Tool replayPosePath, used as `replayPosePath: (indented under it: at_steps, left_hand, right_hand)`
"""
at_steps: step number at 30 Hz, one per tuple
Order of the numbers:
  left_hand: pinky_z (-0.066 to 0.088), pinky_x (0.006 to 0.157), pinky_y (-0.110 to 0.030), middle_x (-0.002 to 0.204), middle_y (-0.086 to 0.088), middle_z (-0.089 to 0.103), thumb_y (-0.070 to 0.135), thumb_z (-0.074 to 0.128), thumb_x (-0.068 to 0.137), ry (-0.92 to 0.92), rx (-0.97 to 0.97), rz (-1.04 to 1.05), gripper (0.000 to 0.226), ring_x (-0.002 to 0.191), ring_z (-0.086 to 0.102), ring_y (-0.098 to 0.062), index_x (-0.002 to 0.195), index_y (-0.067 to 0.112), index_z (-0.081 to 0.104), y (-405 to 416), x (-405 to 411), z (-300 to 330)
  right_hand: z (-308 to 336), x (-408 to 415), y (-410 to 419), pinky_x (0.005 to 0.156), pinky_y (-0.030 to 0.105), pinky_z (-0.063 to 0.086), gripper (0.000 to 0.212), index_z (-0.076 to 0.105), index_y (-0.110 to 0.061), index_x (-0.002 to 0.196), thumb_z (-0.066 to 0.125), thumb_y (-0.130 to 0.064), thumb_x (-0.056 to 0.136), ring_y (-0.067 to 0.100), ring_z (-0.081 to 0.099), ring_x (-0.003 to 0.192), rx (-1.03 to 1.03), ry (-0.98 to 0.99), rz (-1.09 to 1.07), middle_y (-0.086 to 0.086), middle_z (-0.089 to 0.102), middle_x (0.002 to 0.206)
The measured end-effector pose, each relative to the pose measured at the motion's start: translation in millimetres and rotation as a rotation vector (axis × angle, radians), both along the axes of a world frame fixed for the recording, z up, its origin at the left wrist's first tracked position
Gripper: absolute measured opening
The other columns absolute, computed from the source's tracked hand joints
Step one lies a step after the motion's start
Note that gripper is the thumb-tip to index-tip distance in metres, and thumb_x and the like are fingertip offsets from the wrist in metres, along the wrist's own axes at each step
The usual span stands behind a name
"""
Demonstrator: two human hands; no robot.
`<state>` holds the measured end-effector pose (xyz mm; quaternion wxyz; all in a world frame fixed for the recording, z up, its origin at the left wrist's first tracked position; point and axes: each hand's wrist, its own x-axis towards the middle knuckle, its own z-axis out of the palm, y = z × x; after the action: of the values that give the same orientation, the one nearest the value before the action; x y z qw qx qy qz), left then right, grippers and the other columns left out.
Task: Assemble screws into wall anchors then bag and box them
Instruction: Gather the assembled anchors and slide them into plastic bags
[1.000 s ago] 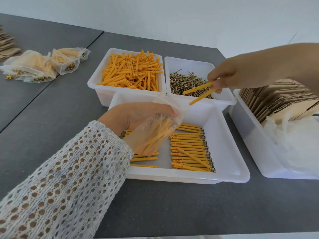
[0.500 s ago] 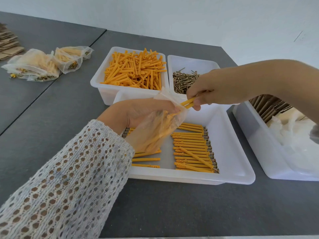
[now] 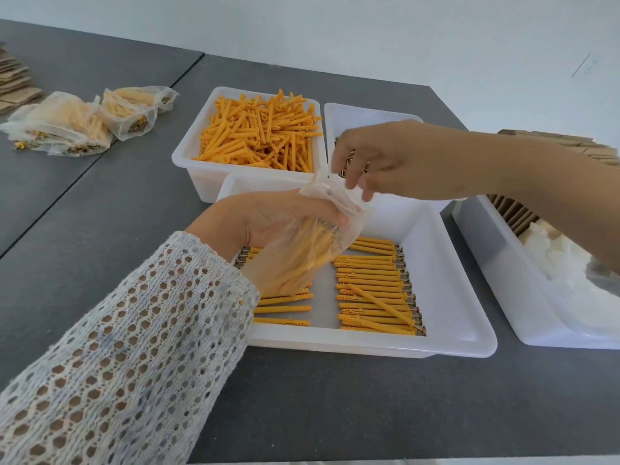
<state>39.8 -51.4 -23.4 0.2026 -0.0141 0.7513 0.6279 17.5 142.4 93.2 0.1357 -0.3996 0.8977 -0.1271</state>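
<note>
A clear plastic bag [image 3: 312,250] of orange anchors is gripped by the left hand [image 3: 268,218]; at its one o'clock, loosely spread, the right hand [image 3: 385,159] holds nothing above the shallow white tray [image 3: 449,297].

Wall [image 3: 335,31]: plain, pale, unmarked over most of its width; a thin dark line is seen at the upper right.
Table [image 3: 110,209]: dark grey, matte top, lit evenly.
Second table [image 3: 67,68]: the same grey, set against the first at the left; a narrow seam [image 3: 110,149] is seen between the two, running diagonally.
Light: soft and diffuse; only faint shadows are cast on the grey tops.
Floor: not seen.
</note>
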Motion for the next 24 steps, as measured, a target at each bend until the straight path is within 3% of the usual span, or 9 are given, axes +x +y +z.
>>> replayPosePath:
  at_steps: [3, 5, 7, 9, 11, 14, 19, 22, 24]
  left_hand:
    - [0.052, 0.085, -0.035, 0.101, -0.007, 0.071, 0.022, 0.070, 0.074, -0.084, 0.206, -0.002, 0.049, 0.090, 0.067, -0.020, 0.122, 0.013, 0.066, 1.5, -1.7, -2.5]
    - [0.052, 0.084, -0.033, 0.101, -0.006, 0.071, 0.021, 0.072, 0.076, -0.071, 0.168, -0.011, 0.044, 0.089, 0.067, -0.018, 0.119, 0.013, 0.067, 1.5, -2.8, -2.2]
    - [0.052, 0.081, -0.026, 0.103, -0.002, 0.069, 0.020, 0.073, 0.084, -0.025, 0.056, -0.003, 0.028, 0.086, 0.067, -0.011, 0.111, 0.017, 0.069, 2.5, -2.8, -1.7]
    - [0.053, 0.083, -0.029, 0.102, -0.004, 0.070, 0.020, 0.073, 0.080, -0.054, 0.119, 0.008, 0.036, 0.088, 0.067, -0.014, 0.115, 0.015, 0.068, 1.4, -1.1, -2.7]
    - [0.052, 0.084, -0.034, 0.101, -0.007, 0.071, 0.022, 0.071, 0.074, -0.084, 0.191, 0.012, 0.048, 0.089, 0.068, -0.019, 0.120, 0.013, 0.067, 0.3, 0.8, -2.8]
    - [0.052, 0.081, -0.031, 0.100, -0.005, 0.070, 0.021, 0.076, 0.075, -0.044, 0.102, 0.012, 0.041, 0.085, 0.068, -0.014, 0.115, 0.015, 0.069, 0.3, 2.6, -1.6]
    - [0.051, 0.087, -0.036, 0.102, -0.008, 0.071, 0.025, 0.070, 0.071, -0.064, 0.175, 0.022, 0.054, 0.092, 0.067, -0.022, 0.124, 0.012, 0.066, 5.5, 2.0, 2.0]
    - [0.051, 0.087, -0.036, 0.102, -0.008, 0.071, 0.025, 0.071, 0.070, -0.060, 0.172, 0.010, 0.055, 0.092, 0.067, -0.021, 0.123, 0.012, 0.066, 7.9, 2.3, 3.7]
    - [0.053, 0.084, -0.033, 0.101, -0.007, 0.071, 0.025, 0.074, 0.067, -0.039, 0.165, -0.001, 0.053, 0.087, 0.068, -0.017, 0.118, 0.014, 0.068, 7.3, 1.6, 3.5]
  right_hand:
    - [-6.8, -4.7, 14.1, 0.058, 0.019, 0.047, 0.017, 0.057, -0.024, 0.099, 0.044, -0.014, 0.097, 0.009, 0.070, 0.077, 0.181, 0.080, -0.151, -0.006, 0.071, 0.087]
    - [-22.5, -2.7, 20.4, 0.060, 0.021, 0.050, 0.014, 0.058, -0.021, 0.094, 0.045, -0.020, 0.100, 0.012, 0.070, 0.076, 0.453, -0.024, -0.192, -0.002, 0.072, 0.085]
    - [-49.5, 7.6, 23.3, 0.064, 0.022, 0.051, 0.026, 0.062, -0.015, 0.099, 0.046, -0.035, 0.102, 0.014, 0.070, 0.077, 0.698, -0.154, -0.187, 0.003, 0.073, 0.089]
    - [-80.2, 22.9, 27.4, 0.060, 0.021, 0.043, 0.045, 0.066, -0.013, 0.097, 0.046, -0.053, 0.098, 0.014, 0.066, 0.075, 0.816, -0.185, -0.136, 0.002, 0.071, 0.086]
    - [-106.7, 34.6, 33.8, 0.059, 0.022, 0.040, 0.045, 0.060, -0.017, 0.089, 0.050, -0.060, 0.093, 0.011, 0.057, 0.068, 0.823, -0.106, -0.045, -0.003, 0.062, 0.079]
    - [-120.2, 39.1, 38.0, 0.053, 0.020, 0.033, 0.031, 0.053, -0.020, 0.082, 0.055, -0.049, 0.093, 0.009, 0.045, 0.062, 0.747, -0.011, 0.063, -0.007, 0.050, 0.071]
    - [-120.3, 41.3, 42.7, 0.058, 0.021, 0.039, 0.027, 0.049, -0.024, 0.074, 0.050, -0.039, 0.096, 0.013, 0.049, 0.067, 0.623, -0.021, 0.105, -0.007, 0.052, 0.073]
    - [-123.9, 43.7, 46.7, 0.074, 0.026, 0.050, 0.023, 0.053, -0.022, 0.095, 0.042, -0.041, 0.101, 0.015, 0.058, 0.079, 0.640, -0.001, 0.101, -0.003, 0.061, 0.090]
    - [-115.7, 44.5, 46.8, 0.072, 0.023, 0.047, 0.023, 0.052, -0.019, 0.106, 0.038, -0.038, 0.104, 0.011, 0.056, 0.078, 0.630, -0.014, 0.086, -0.002, 0.059, 0.093]
